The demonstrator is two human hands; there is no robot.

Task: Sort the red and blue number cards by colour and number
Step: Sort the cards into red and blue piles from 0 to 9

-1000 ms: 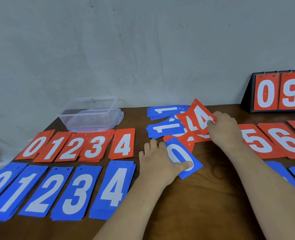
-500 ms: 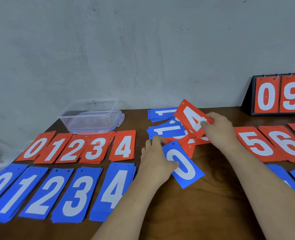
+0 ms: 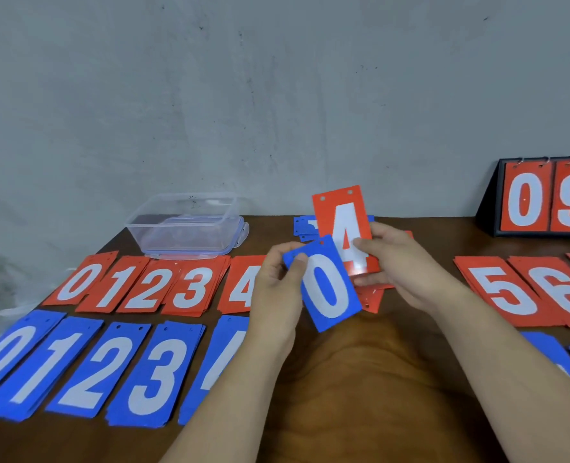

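My left hand [image 3: 277, 285] pinches a blue 0 card [image 3: 327, 289] by its upper left corner, lifted off the table. My right hand [image 3: 400, 265] holds a red 4 card [image 3: 343, 222] upright just behind the blue card. Under both hands lies a loose heap of unsorted cards [image 3: 305, 225], mostly hidden. On the left, red piles 0 to 4 [image 3: 150, 285] form a row, with blue piles 0 to 4 [image 3: 86, 369] in front of them. Red piles 5 and 6 [image 3: 527, 292] lie on the right.
A clear plastic box [image 3: 186, 225] stands at the back left on the brown table [image 3: 370, 379]. A black flip scoreboard [image 3: 544, 198] showing red 0 and 9 stands at the back right. More blue cards [image 3: 557, 359] lie at the right edge.
Both cards came up off the table. The left hand lifted the blue 0 and the right hand raised the red 4 upright; the two hands drew closer together.
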